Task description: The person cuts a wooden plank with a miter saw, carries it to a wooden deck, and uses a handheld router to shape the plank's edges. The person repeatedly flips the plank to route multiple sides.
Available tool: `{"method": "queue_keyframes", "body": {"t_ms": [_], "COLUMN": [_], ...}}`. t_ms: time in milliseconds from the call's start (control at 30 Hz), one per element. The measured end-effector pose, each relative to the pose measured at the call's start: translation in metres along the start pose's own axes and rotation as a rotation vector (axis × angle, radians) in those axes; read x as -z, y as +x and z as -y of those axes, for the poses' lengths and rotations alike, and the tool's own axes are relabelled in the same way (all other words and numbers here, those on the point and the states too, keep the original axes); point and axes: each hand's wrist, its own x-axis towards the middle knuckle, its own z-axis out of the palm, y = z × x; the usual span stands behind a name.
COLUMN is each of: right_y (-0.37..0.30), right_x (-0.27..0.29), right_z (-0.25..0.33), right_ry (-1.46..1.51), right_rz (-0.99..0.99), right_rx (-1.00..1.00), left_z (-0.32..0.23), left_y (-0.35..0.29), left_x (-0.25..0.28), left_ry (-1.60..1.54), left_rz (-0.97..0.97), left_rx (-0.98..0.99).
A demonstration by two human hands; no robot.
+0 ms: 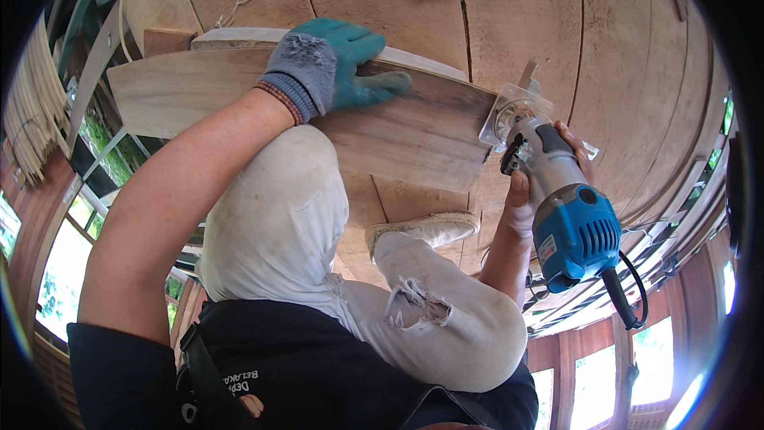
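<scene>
A knitted work glove is worn on the left hand: its palm and fingers are coated teal, the back is grey, and the cuff is edged with a reddish-brown band. The right hand is left bare, and both forearms are uncovered below short dark navy sleeves. Pale off-white trousers, frayed and torn at one knee, are worn with a dirty whitish shoe, and a dark strap with a buckle is seen across the navy shirt.
</scene>
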Motion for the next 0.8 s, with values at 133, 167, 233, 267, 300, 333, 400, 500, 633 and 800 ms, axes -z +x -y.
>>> {"method": "queue_keyframes", "body": {"t_ms": [133,167,233,267,300,333,400,500,633,800], "right_y": [-0.001,-0.001,-0.002,-0.002,-0.002,-0.003,-0.005,-0.009,-0.015,-0.019], "right_x": [0.003,0.004,0.005,0.005,0.005,0.005,0.006,0.008,0.009,0.011], "right_z": [0.001,0.001,0.0,0.0,0.0,0.0,-0.001,-0.001,0.0,0.002], "right_ry": [-0.02,-0.015,-0.03,-0.032,-0.021,-0.009,0.009,0.026,0.037,0.012], "right_rz": [0.013,0.019,0.025,0.028,0.027,0.025,0.023,0.026,0.026,0.046], "right_rx": [0.009,0.008,0.019,0.025,0.022,0.019,0.013,0.002,-0.01,0.004], "left_z": [-0.001,-0.001,-0.001,-0.001,-0.001,-0.001,-0.001,0.0,-0.001,-0.002], "left_y": [0.001,0.001,0.001,0.001,0.001,0.001,0.001,0.001,0.002,0.002], "left_x": [0.001,0.001,0.001,0.001,0.0,0.0,-0.001,-0.001,0.001,0.003], "left_ry": [0.014,0.025,0.045,0.046,0.045,0.043,0.056,0.039,0.019,0.048], "left_rz": [0.078,0.08,0.086,0.091,0.098,0.093,0.076,0.058,0.078,0.054], "left_rx": [0.045,0.047,0.051,0.058,0.065,0.067,0.056,0.049,0.043,0.022]}}
